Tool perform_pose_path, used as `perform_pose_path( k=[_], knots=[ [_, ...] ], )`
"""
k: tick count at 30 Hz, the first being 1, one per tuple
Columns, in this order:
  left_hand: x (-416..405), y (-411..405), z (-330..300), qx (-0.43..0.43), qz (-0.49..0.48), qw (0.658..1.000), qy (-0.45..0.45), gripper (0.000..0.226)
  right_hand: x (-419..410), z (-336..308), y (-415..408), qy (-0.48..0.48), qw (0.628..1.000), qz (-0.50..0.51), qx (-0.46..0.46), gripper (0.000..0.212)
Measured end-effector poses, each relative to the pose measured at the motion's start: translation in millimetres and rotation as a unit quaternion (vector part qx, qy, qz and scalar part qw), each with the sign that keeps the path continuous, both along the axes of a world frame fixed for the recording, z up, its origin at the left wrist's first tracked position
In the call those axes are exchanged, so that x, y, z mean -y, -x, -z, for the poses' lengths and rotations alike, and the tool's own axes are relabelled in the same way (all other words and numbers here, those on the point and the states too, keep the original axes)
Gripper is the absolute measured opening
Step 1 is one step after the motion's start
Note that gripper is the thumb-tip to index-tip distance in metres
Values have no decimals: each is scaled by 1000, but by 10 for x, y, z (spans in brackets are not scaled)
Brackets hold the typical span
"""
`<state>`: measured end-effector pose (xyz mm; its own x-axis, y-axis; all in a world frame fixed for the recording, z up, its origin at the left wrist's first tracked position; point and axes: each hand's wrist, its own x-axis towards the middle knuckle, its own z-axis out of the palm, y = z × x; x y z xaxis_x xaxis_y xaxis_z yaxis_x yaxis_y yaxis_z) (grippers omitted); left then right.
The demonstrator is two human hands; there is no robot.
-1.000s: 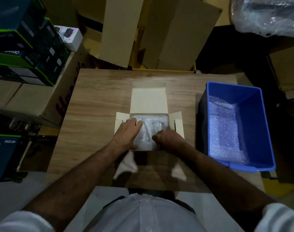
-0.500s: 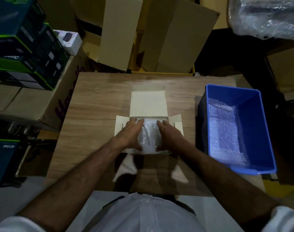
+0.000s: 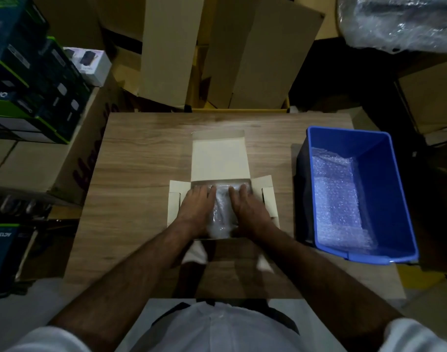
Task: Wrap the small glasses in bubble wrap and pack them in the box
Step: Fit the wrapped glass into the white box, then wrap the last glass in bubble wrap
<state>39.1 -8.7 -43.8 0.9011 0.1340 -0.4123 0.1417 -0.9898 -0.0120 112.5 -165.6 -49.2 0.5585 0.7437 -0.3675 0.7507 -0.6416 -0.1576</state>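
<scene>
Both hands have drawn level over the box since half a second ago, when the right sat lower and nearer its near edge; a second ago its fingers were curled. Left hand (image 3: 195, 208) and right hand (image 3: 249, 209) now lie flat, fingers straight, each grip open and pressing down on the clear bubble-wrapped bundle (image 3: 221, 212) inside the small pale cardboard box (image 3: 218, 158). That bundle fills the box cavity between the two palms; presumably it holds the small glasses, though the dim light and the wrap hide any glass outline. Its lid flap stands folded back on the far side, and both side flaps are spread outward on the wood-grain tabletop (image 3: 141, 161). To the right, apart from the box, a blue rectangular plastic bin (image 3: 395, 179) contains loose sheets of bubble wrap (image 3: 339, 199). Judged from this layout, wrapping and loading appear done for this box. Seating the bundle is in progress; tucking the side flaps and closing the lid remain.
</scene>
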Motion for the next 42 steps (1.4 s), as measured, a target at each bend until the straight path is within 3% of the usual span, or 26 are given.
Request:
perform_pose_path(
  k=[8, 13, 16, 22, 30, 32, 35, 42],
  knots=[
    [-211, 158, -66, -6, -5, 996, 86, 122, 30, -93, -19, 0, 999, 10, -50, 128],
    [-68, 200, -105, 18, 18, 999, 23, 123, 135, -215, -8, -72, 994, 27, -72, 114],
    [30, 240, -176, 66, -2, 997, 31, 119, 271, -343, -1, -154, 987, 40, -10, 97],
    [435, 105, -344, 205, -18, 967, 148, 95, 784, -482, -122, -228, 967, 84, 70, 77],
    [1292, -398, -307, 315, 15, 928, 198, 73, 1840, -500, -363, -269, 935, 208, 100, 69],
    [1526, -567, -346, 329, 30, 920, 211, 68, 2106, -421, -416, -260, 936, 218, 96, 69],
    [1796, -824, -325, 284, 25, 930, 233, 72, 2434, -339, -552, -218, 946, 233, 56, 79],
    [2032, -1244, -89, 176, 23, 972, 151, 77, 2761, -11, -1009, -1, 979, 176, -105, 97]
  ],
)
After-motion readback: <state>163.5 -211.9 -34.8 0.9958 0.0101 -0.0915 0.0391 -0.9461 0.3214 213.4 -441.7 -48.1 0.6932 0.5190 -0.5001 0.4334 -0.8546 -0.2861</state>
